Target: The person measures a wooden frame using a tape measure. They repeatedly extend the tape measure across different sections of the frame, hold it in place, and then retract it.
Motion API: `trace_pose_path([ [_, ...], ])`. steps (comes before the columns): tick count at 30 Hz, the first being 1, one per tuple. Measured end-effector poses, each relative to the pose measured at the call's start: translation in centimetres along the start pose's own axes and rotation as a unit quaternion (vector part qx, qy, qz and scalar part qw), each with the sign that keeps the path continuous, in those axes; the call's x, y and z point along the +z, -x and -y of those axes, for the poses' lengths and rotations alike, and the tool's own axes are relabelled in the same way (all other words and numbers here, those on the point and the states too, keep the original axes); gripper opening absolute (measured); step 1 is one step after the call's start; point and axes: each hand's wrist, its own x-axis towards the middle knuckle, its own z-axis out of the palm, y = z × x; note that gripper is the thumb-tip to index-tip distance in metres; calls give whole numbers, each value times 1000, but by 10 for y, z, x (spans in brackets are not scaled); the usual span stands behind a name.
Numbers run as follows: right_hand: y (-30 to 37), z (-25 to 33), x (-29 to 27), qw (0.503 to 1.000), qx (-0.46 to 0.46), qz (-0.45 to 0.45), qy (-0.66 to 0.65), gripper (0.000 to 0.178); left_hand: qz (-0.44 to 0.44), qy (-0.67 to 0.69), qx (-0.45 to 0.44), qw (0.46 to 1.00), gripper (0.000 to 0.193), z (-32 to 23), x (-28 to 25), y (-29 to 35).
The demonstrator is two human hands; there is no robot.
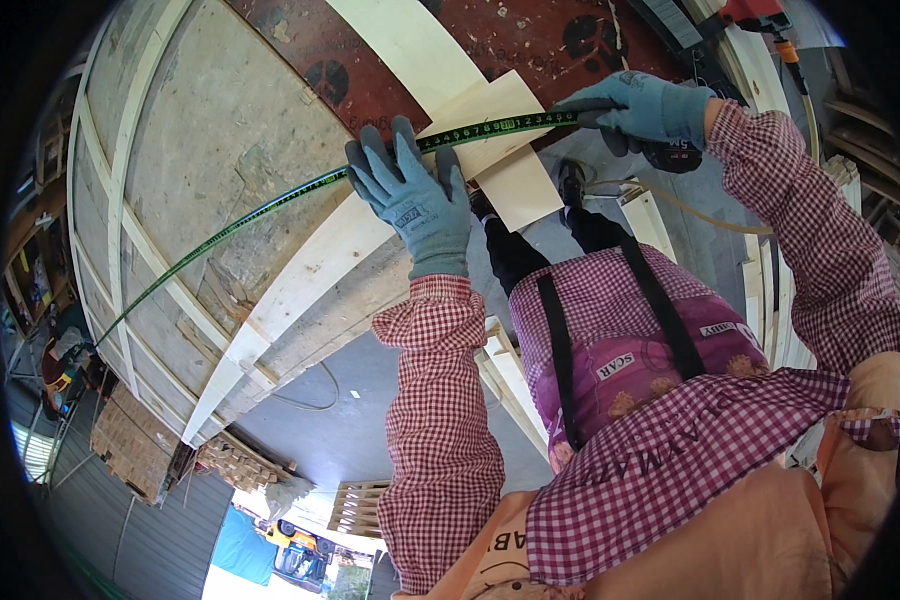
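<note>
A long green tape measure blade [240, 222] stretches from the far left across the big wooden panel frame to my right side. My left hand [415, 200], in a blue-grey glove, lies over the blade with its fingers stretched and apart, above a pale wooden strip [315, 255]. In its matching glove, my right hand [650, 108] is closed at the near end of the blade. The dark tape measure case [673, 156] shows just below that hand, partly covered by it. Beneath the blade, pale plywood pieces [518, 190] overlap at the corner of the frame.
A reddish-brown panel [370, 60] lies beyond the corner. At the far left, another person [65, 365] is near the blade's other end. A red tool [757, 14] with a hose is at the upper right. Stacked wood [135, 440] stands at lower left.
</note>
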Motion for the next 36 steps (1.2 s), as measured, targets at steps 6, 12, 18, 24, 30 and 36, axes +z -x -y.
trace_pose_path([
  [6, 0, -3, 0, 1000, 6, -12, 22, 39, 6, 3, -4, 1000, 71, -2, -2, -1],
  [12, 0, -4, 1, 1000, 16, -12, 12, 39, 5, -4, -3, 1000, 71, 0, 1, -1],
  [18, 2, -2, 0, 999, 7, -12, 35, 37, 5, 2, -4, 1000, 71, -1, 1, -1],
  [24, 2, -1, 0, 999, 10, -7, 47, 41, 8, 6, -9, 1000, 72, -2, 0, -1],
  [30, 5, 4, -1, 1000, 22, -1, 4, 40, -20, 47, 30, 998, 83, 1, -8, 0],
  [36, -1, 2, 0, 999, -13, -15, 41, 40, -49, -2, 69, 996, 103, 53, -24, 30],
])
